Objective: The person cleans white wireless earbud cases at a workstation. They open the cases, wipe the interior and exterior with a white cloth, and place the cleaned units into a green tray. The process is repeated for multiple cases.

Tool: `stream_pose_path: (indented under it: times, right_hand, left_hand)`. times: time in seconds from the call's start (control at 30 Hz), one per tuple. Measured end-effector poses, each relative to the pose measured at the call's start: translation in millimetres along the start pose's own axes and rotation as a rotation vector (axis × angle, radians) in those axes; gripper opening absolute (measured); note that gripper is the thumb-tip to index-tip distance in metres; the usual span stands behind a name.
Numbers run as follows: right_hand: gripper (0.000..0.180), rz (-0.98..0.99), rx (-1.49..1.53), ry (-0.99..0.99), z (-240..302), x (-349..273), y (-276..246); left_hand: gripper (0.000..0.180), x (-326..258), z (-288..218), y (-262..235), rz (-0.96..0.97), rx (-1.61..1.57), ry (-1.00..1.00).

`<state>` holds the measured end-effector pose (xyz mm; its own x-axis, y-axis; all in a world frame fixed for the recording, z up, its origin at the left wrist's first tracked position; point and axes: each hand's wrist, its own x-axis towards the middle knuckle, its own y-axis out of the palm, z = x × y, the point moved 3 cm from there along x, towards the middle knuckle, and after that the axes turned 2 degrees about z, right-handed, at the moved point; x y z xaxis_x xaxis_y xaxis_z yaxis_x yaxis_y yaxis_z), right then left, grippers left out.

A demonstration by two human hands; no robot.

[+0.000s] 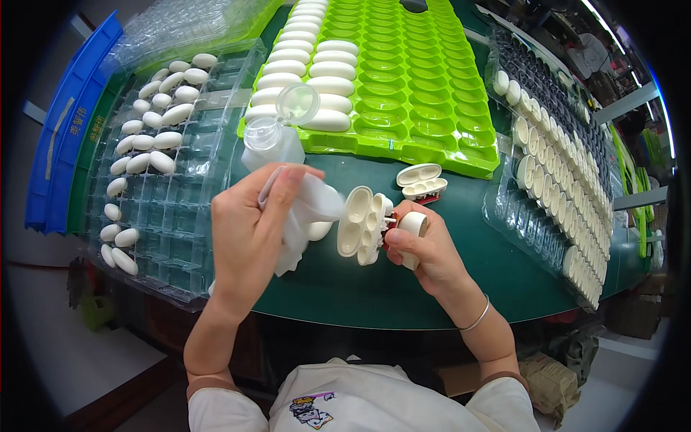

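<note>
My left hand (248, 230) is closed on a crumpled white cloth (317, 201), which hangs down beside a small white rounded piece. My right hand (432, 255) grips an open white earbud case (358, 219) with hollows in its lid and body and a red part at its back. A curved white shell (413, 232) is also in the right hand's fingers. The cloth's edge is close to the case's lid; whether they touch I cannot tell. Behind the right hand lies another open white case (421, 180) with a red part.
A translucent bottle (272, 144) with a clear round cup (297, 104) at its top stands behind my left hand. The green tray (425, 93) holds white oval shells at its left. Clear trays (180, 223) with white pieces flank it, and a blue bin (68, 129) stands far left.
</note>
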<state>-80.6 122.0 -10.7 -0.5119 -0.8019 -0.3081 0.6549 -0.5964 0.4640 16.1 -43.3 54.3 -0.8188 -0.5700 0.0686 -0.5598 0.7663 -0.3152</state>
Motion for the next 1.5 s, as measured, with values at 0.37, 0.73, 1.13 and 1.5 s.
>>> stream_pose_path:
  times: [0.37,0.73,1.13,1.5]
  right_hand:
    - [0.022,-0.061,0.026,0.022,-0.3,-1.8,-1.1]
    - [0.023,-0.128,-0.144,-0.018,0.0,-1.1,0.0]
    - [0.022,-0.084,0.103,0.054,0.2,-0.5,-5.4]
    - [0.021,-0.09,0.132,0.049,1.1,-1.3,-6.0]
  left_hand:
    - [0.026,-31.6,7.0,49.5,-0.104,0.86,0.773]
    - [0.023,-16.6,12.4,39.1,0.068,0.478,0.542]
    - [0.063,-35.1,41.9,-13.6,0.102,0.27,-0.064]
    - [0.04,-35.7,37.2,-24.8,0.309,0.308,-0.238]
